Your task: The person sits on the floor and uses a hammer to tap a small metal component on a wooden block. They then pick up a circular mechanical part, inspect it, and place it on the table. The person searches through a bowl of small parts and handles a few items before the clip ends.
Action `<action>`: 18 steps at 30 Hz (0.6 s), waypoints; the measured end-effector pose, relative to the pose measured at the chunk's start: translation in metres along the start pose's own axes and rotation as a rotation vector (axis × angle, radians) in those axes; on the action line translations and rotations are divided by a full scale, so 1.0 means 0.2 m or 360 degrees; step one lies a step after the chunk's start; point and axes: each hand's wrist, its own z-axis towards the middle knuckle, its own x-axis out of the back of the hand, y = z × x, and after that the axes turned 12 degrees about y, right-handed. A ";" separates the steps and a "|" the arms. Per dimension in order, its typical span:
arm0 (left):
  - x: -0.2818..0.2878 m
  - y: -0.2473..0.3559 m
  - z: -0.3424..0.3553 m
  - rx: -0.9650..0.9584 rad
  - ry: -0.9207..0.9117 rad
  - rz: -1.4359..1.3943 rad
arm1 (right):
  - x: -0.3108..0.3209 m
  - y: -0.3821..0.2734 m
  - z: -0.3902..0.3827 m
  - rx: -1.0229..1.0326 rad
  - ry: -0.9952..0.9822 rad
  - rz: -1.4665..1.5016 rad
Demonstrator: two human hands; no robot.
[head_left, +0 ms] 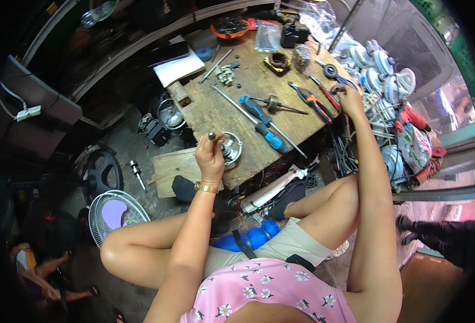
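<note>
The left hand [210, 160] has its grip closed around one short tool with dark end [212, 135], just beside one round metal cover [233, 151] near the near left corner of the wooden bench [208, 114]. The right hand [349, 100] is at the right edge with bent fingers; I cannot tell if its grip pinches something. Between them lie two blue screwdrivers [255, 109], one pair of pliers [313, 103] and one rotor [272, 103]. The grey floor [127, 148] carries one fan cage [114, 215].

Counter [210, 116]: tan-brown wood grain
Round housing [240, 148]: silver-grey
Held handle [212, 135]: brown and black
Screwdriver handles [271, 138]: blue and black
Pliers [315, 106]: orange and black
Top [280, 280]: pink, white daisies
Watch [206, 188]: gold
Fan blades [113, 213]: lilac
</note>
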 end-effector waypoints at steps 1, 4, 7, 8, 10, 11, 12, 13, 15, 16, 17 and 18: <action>-0.01 -0.01 0.00 0.0008 -0.0006 0.0000 | -0.04 0.09 0.01 -0.0058 0.0058 -0.0158; 0.07 0.00 0.02 0.0199 -0.0038 -0.0076 | -0.16 0.01 0.01 -0.0372 -0.0005 -0.0244; 0.04 -0.01 0.00 0.0218 -0.0023 -0.0166 | -0.26 0.23 -0.02 -0.0512 -0.0038 -0.0111; 0.04 -0.01 0.00 0.0210 -0.0017 -0.0154 | -0.28 0.23 -0.04 -0.0546 0.0026 -0.0052; 0.05 -0.02 -0.01 0.0196 -0.0011 -0.0136 | -0.29 0.25 -0.03 -0.0499 -0.0025 -0.0073; 0.05 -0.02 -0.01 0.0193 -0.0010 -0.0139 | -0.28 0.26 -0.01 -0.0459 -0.0071 -0.0115; 0.04 -0.02 -0.02 0.0191 -0.0009 -0.0142 | -0.27 0.28 -0.01 -0.0419 -0.0118 -0.0157; 0.04 -0.02 -0.02 0.0189 -0.0007 -0.0145 | -0.28 0.29 -0.02 -0.0423 -0.0081 -0.0169; 0.05 -0.01 -0.01 0.0142 -0.0020 -0.0091 | -0.28 0.25 -0.01 -0.0480 -0.0150 -0.0149; 0.06 -0.01 0.00 0.0119 -0.0024 -0.0061 | -0.28 0.24 -0.01 -0.0507 -0.0186 -0.0138; 0.05 0.00 0.00 0.0112 -0.0030 -0.0050 | -0.29 0.25 -0.01 -0.0505 -0.0158 -0.0143; 0.05 0.01 0.00 0.0105 -0.0034 -0.0038 | -0.29 0.26 -0.01 -0.0503 -0.0131 -0.0148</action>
